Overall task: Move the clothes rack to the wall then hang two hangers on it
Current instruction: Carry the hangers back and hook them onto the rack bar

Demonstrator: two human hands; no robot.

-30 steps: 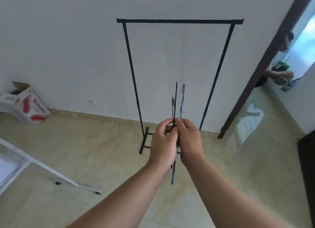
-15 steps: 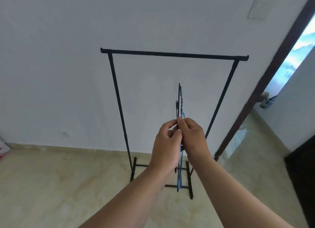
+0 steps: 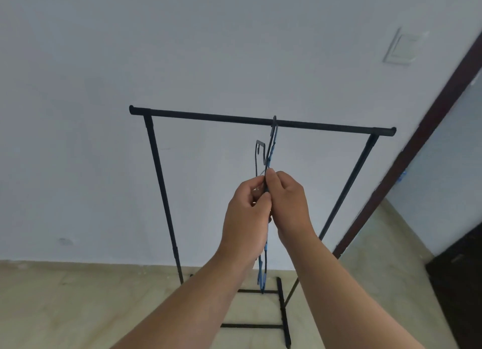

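The black clothes rack stands against the white wall, its top bar running left to right. Two thin hangers are pinched edge-on between both hands. The taller blue-and-black hanger is gripped by my right hand; its hook reaches the top bar near the middle. The shorter black hanger is held by my left hand, its hook hanging free below the bar. The hangers' lower ends show below my hands, near the rack's base.
A dark brown door frame rises at the right, with a dark cabinet lower right. A white panel sits high on the wall. The rack's foot bars lie on the beige tiled floor.
Both hands have lifted the hangers toward the rack's top bar, and the taller hanger's hook now reaches it. My view has tilted up and come closer; the box and white frame at left are gone.
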